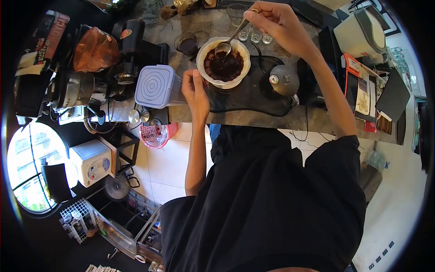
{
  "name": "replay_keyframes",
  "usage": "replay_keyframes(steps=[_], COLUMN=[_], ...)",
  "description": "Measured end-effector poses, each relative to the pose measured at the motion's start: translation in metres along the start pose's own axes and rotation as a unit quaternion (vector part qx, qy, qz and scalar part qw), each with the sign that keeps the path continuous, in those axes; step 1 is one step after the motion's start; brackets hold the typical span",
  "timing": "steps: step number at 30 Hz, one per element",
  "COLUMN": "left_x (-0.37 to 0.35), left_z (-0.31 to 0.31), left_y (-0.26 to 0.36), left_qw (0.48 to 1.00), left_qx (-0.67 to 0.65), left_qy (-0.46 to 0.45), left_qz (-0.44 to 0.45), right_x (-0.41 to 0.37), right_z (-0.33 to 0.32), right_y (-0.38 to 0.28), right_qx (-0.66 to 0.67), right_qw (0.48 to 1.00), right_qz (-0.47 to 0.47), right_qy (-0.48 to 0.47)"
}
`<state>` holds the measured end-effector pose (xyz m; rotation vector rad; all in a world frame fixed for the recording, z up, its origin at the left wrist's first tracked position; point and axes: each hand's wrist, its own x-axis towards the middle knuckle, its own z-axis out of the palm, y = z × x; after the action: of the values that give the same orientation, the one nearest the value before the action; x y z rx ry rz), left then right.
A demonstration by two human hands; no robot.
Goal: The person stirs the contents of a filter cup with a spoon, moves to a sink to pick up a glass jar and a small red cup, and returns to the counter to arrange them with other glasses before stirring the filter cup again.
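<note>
A white coffee dripper [246,56] stands near the table's front edge, lined with a paper filter, with dark wet coffee grounds [224,67] inside. My right hand [275,25] is closed on the upper end of a metal spoon [234,34], raised over the dripper's far right side. The spoon's bowl dips in at the back, over the grounds. Against the dripper's left side, my left hand [195,93] is closed with its thumb up; its other fingers are partly hidden at the dripper's side. A glass of dark liquid [187,44] stands just behind, to the left.
Right of the dripper sits a dark round kettle [284,80], with a black cable on the mat around it. A lidded container [155,86] stands close to my left hand. Several small glasses [255,36] line up behind the spoon. Below the table's edge is a pink basket [156,136].
</note>
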<state>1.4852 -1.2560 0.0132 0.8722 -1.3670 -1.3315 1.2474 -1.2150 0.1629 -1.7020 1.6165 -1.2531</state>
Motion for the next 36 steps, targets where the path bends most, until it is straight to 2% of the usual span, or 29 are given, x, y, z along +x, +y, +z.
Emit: replay_keyframes(steps=[2,4,6,8,10,11,13,20,26,28,32,34,35,36], left_x=[0.002,0.004,0.005,0.006,0.006,0.006,0.006,0.010,0.009,0.009,0.008,0.009,0.009,0.011], left_z=[-0.001,-0.003,-0.001,0.001,0.001,0.001,0.001,-0.004,0.001,0.001,0.002,0.001,0.001,0.000], left_y=[-0.002,-0.003,0.003,0.010,0.007,0.005,0.002,-0.007,-0.006,-0.007,-0.007,-0.006,-0.007,-0.010], left_qw=[1.000,1.000,0.999,0.996,0.996,0.997,0.996,0.997,0.999,0.998,0.998,0.998,0.998,0.998], left_qx=[-0.010,-0.008,-0.006,0.064,0.061,0.059,0.064,0.032,0.016,0.024,0.035,0.034,0.034,0.034], left_qy=[-0.012,-0.026,-0.039,-0.040,-0.039,-0.038,-0.034,-0.054,-0.034,-0.030,-0.028,-0.027,-0.028,-0.028], left_qz=[0.002,0.006,0.010,0.055,0.048,0.042,0.046,0.049,0.031,0.040,0.048,0.044,0.039,0.041], right_x=[-0.003,-0.008,-0.013,-0.016,-0.021,-0.023,-0.024,-0.017,-0.018,-0.020,-0.018,-0.019,-0.020,-0.021], right_z=[0.002,0.011,0.017,0.022,0.028,0.032,0.037,0.045,0.052,0.056,0.051,0.048,0.048,0.047], right_y=[-0.007,0.000,0.005,0.006,0.004,0.007,0.014,0.022,0.033,0.037,0.056,0.070,0.077,0.085], right_qx=[-0.048,-0.098,-0.128,-0.158,-0.164,-0.164,-0.201,-0.210,-0.264,-0.203,-0.193,-0.139,-0.139,-0.078], right_qw=[0.999,0.989,0.985,0.978,0.979,0.979,0.967,0.962,0.954,0.976,0.978,0.990,0.990,0.996], right_qz=[-0.005,-0.108,-0.119,-0.131,-0.095,-0.095,-0.154,-0.174,-0.145,-0.080,-0.075,0.016,0.014,0.037], right_qy=[0.008,0.014,-0.005,-0.024,-0.078,-0.077,-0.027,0.001,-0.014,-0.012,0.005,0.002,0.002,0.004])
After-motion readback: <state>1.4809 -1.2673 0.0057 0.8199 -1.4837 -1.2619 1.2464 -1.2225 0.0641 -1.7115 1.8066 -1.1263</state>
